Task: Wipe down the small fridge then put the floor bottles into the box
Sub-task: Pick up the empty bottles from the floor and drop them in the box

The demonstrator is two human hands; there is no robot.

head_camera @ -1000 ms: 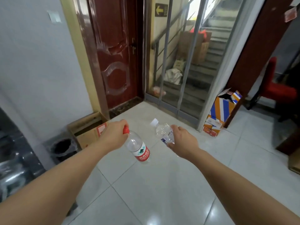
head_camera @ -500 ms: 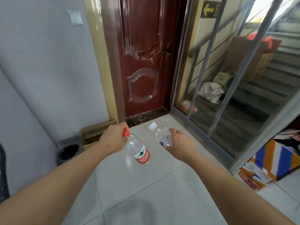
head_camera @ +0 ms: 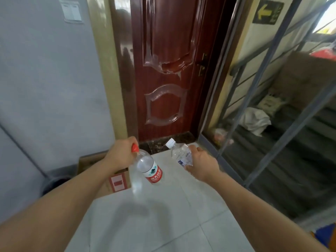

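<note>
Two bottles carried toward cardboard box [head_camera: 101, 171].
Red-capped bottle [head_camera: 148, 165] gripped at neck by left hand [head_camera: 121, 154]; crumpled bottle [head_camera: 180, 154] held in right hand [head_camera: 201, 165]. Risk: neck grip slips, bottle drops w/ swing.

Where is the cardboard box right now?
In the head view the cardboard box sits on the floor at lower left against the grey wall, partly hidden behind the left hand holding the red-capped bottle.
</note>
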